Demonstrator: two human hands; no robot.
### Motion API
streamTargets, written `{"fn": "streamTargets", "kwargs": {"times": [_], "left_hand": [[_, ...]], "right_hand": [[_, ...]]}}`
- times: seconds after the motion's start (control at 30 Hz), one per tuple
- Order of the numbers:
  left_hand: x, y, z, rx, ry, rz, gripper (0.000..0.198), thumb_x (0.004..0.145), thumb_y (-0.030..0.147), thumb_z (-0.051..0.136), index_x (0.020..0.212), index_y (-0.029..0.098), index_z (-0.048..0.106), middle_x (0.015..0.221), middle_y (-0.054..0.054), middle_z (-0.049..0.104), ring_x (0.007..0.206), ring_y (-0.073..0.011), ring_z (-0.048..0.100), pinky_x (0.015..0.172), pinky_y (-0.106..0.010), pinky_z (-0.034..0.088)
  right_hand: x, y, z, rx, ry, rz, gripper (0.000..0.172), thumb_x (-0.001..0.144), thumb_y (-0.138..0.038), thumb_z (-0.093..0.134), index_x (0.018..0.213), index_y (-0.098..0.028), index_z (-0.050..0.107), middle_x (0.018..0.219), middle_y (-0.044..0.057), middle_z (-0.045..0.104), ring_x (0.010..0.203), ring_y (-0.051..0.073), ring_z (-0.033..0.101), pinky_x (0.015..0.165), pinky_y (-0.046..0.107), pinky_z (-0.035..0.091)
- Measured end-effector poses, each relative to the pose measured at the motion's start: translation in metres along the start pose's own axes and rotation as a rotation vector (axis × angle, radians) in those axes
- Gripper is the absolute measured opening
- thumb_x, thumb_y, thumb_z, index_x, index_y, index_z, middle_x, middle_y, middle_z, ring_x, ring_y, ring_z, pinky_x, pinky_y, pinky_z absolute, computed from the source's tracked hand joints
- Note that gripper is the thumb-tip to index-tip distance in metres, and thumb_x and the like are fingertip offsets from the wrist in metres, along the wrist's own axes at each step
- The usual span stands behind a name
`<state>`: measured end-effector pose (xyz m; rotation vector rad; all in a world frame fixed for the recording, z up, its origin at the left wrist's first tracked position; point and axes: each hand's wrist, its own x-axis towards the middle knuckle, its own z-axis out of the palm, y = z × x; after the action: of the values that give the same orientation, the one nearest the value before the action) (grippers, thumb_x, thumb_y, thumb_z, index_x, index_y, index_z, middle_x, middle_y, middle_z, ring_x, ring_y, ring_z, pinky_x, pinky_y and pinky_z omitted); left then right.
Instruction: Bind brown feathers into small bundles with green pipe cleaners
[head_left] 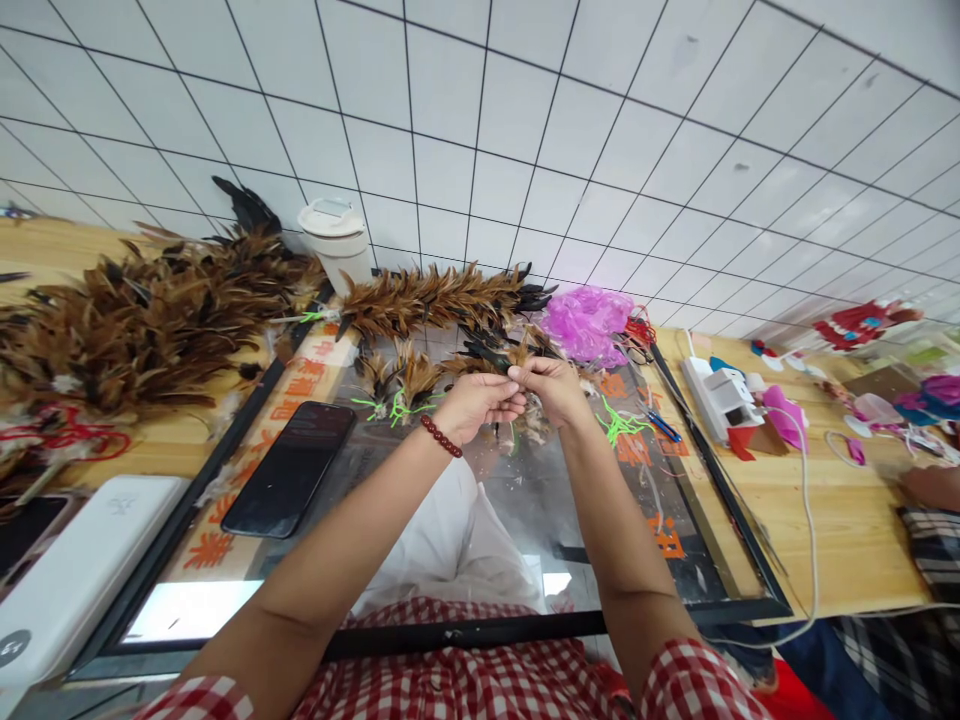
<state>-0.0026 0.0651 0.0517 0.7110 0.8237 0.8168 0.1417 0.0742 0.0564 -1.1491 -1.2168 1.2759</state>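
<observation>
Both hands meet over a dark-framed glass panel [525,530]. My left hand [480,405], with a bead bracelet [441,437] at the wrist, is closed in a pinch. Its fingertips touch those of my right hand [553,390], which is pinched too. A small brown feather [519,352] rises from where the fingertips meet; its lower end is hidden by them. Behind the hands lie loose dark and brown feathers [480,345]. Small feather bunches [415,375] with bright green ties [401,408] rest left of my left hand. More green strings [619,424] lie right of my right hand.
A long feather garland [435,300] lies along the wall beside a white lidded cup [337,240]. A large feather heap [150,320], phone [291,470] and white power bank [90,575] are left. Right are purple plastic [589,325], a blue pen [664,427], a power strip [718,395] and another person's arm [934,487].
</observation>
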Motion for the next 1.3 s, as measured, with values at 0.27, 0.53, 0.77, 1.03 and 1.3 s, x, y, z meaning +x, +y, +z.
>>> {"fn": "streamTargets", "kwargs": {"times": [0.27,0.53,0.77,1.03,1.3], "left_hand": [[0.001,0.017,-0.007,-0.299,0.213,0.185,0.007,0.078,0.016,0.068,0.082,0.011,0.065,0.070,-0.002,0.067,0.059,-0.0071,0.063,0.061,-0.019,0.053],[0.003,0.025,-0.012,-0.397,0.263,0.220,0.003,0.080,0.009,0.063,0.078,0.009,0.065,0.064,-0.001,0.064,0.054,-0.0052,0.059,0.055,-0.015,0.050],[0.003,0.013,-0.013,-0.042,0.231,0.267,0.020,0.065,0.023,0.079,0.074,0.009,0.069,0.078,-0.009,0.071,0.068,-0.0126,0.066,0.066,-0.025,0.052],[0.003,0.009,-0.005,0.194,0.223,0.203,0.020,0.063,0.027,0.078,0.069,0.010,0.070,0.070,-0.009,0.071,0.059,-0.0136,0.065,0.057,-0.024,0.051],[0.004,0.004,-0.006,0.364,0.166,0.140,0.008,0.071,0.018,0.071,0.067,0.011,0.071,0.059,-0.006,0.068,0.053,-0.0111,0.062,0.052,-0.020,0.049]], "right_hand": [[-0.003,-0.001,-0.021,-0.638,-0.073,-0.069,0.015,0.066,-0.030,0.072,0.074,-0.017,0.069,0.064,-0.001,0.062,0.058,0.010,0.052,0.056,0.022,0.038],[-0.007,0.001,-0.002,-1.249,-0.188,-0.116,0.013,0.074,-0.032,0.065,0.077,-0.020,0.071,0.080,0.004,0.068,0.074,0.015,0.058,0.062,0.024,0.035],[-0.016,-0.023,-0.020,-1.096,-0.191,-0.205,0.013,0.081,-0.023,0.056,0.081,-0.019,0.069,0.071,0.001,0.067,0.063,0.012,0.054,0.061,0.022,0.034],[-0.023,-0.035,-0.018,-1.071,-0.255,-0.327,0.015,0.080,-0.015,0.054,0.081,-0.017,0.069,0.076,0.002,0.067,0.064,0.011,0.054,0.063,0.022,0.035],[-0.020,-0.032,-0.015,-1.053,-0.203,-0.372,0.016,0.079,-0.012,0.054,0.080,-0.018,0.068,0.076,0.002,0.067,0.066,0.012,0.055,0.066,0.023,0.038]]}}
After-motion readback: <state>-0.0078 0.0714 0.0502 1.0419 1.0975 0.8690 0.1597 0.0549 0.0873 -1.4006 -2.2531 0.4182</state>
